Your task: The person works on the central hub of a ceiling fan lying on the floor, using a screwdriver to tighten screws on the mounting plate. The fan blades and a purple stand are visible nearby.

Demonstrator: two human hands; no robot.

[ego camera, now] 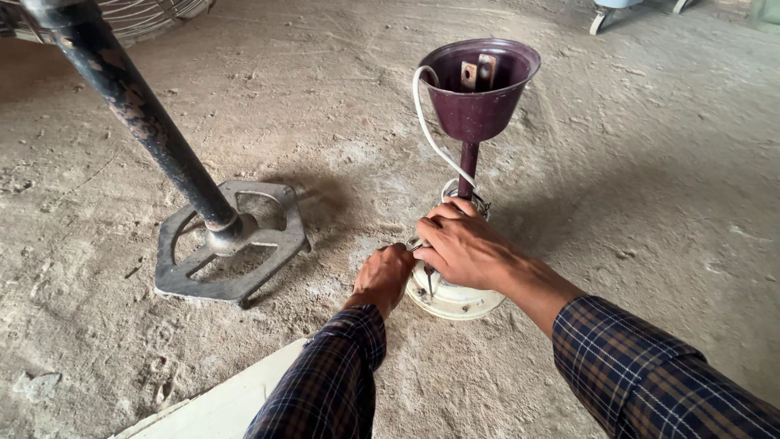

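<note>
A ceiling fan motor [449, 294], white and round, is being kept on the dusty concrete floor [634, 203] right under both hands. The right hand [461, 244] is being laid over the top of the motor, its fingers curled down and closed around the hub where the maroon rod [467, 167] is rising. The left hand [383, 276] is being pressed against the motor's left edge, closed into a fist; something small and metallic is just being glimpsed at its knuckles, but what is being gripped cannot be told. A maroon cup-shaped canopy [478, 85] is being carried upright at the top of the rod, directly beyond the hands, and a white wire [426, 122] is being looped from its rim down to the hub. Well to the left, a dark pole [130, 102] is being supported by a grey hexagonal metal base [231, 244], apart from the hands
</note>
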